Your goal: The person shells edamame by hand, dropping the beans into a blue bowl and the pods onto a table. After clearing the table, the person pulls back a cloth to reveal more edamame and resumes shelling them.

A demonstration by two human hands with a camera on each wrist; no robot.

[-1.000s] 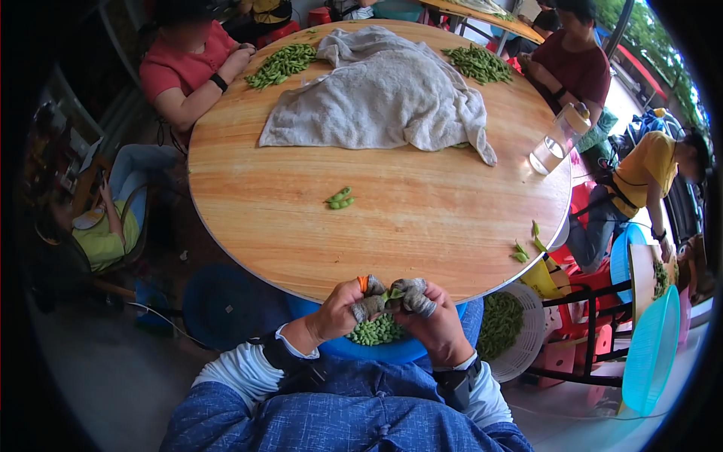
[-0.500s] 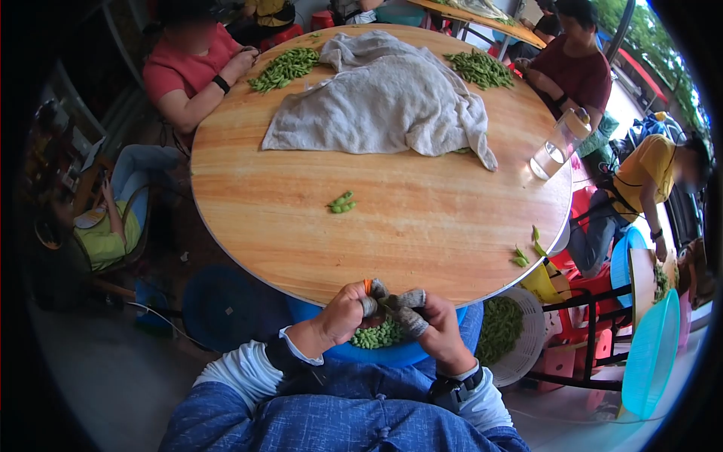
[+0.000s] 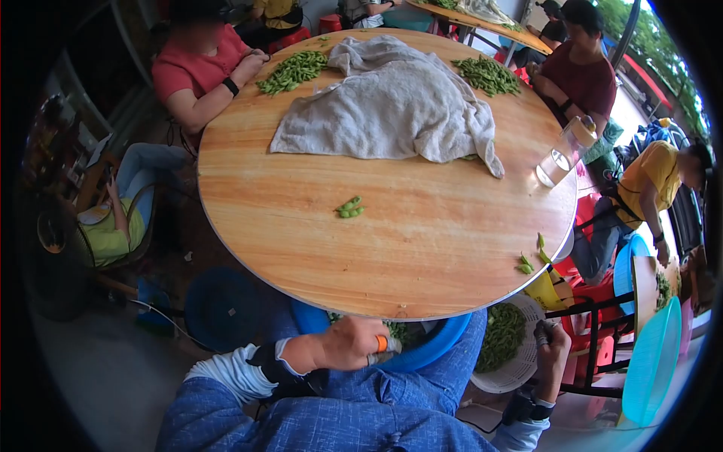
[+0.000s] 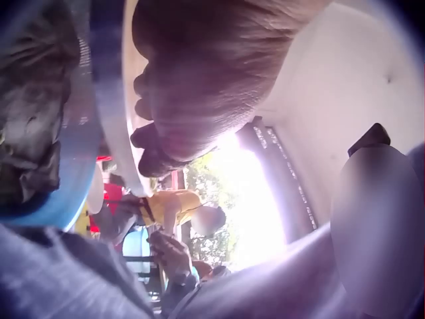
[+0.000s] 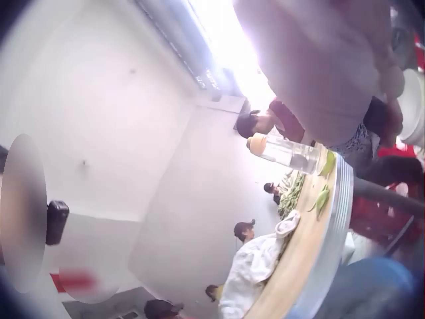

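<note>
In the head view the left hand (image 3: 350, 343), an orange band and grey covers on its fingers, hangs bent over the near side of a blue basin (image 3: 309, 318) of green beans. The left wrist view shows that hand (image 4: 199, 80) close up, its fingers bent. To the right, the right hand (image 3: 554, 350), with dark finger covers, is beside a white perforated basket (image 3: 532, 339) of green pods (image 3: 502, 335). Whether either hand holds anything is not clear. In the right wrist view the right hand (image 5: 325, 66) is blurred.
On the round table (image 3: 301, 248) are a few pods (image 3: 350, 208), a grey cloth (image 3: 384, 113), two pod piles (image 3: 294, 71), a bottle (image 3: 561, 157) and pods at the right edge (image 3: 525, 264). People (image 3: 192, 87) sit around it.
The two hands, together over the basin before, are now apart. The right hand has moved right to beside the basket; the left has turned and lies lower over the basin's near side.
</note>
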